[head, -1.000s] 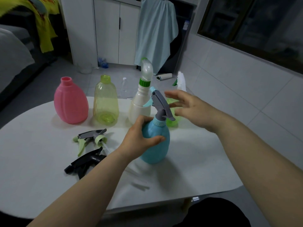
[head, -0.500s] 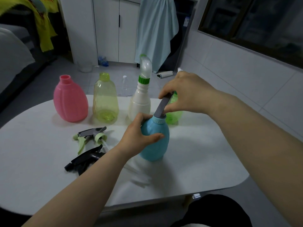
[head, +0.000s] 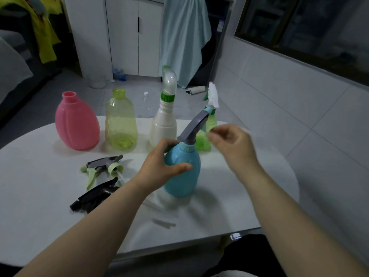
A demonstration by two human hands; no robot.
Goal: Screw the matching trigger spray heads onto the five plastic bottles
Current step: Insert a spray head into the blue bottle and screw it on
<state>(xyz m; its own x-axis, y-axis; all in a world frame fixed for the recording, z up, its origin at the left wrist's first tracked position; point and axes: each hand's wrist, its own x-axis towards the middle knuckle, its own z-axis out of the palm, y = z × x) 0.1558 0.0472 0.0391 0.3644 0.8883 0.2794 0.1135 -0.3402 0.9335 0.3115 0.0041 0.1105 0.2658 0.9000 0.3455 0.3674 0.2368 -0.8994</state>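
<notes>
Blue bottle: opaque plastic, smooth, faint sheen.
Pink bottle: opaque plastic, ribbed, satin.
Yellow bottle: translucent plastic, glossy.
Table: white top, smooth, matt.
Hanging towel: soft cloth, matt.

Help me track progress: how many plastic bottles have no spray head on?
2: the pink plastic bottle at back left and the translucent yellow plastic bottle beside it; none looks hidden.

dim, cool light. a white rounded table stands on a pale grey tiled floor. a white tiled wall runs along the right under a dark-framed window. behind stands a white two-door cabinet, with a pale blue hanging cloth beside it.
</notes>
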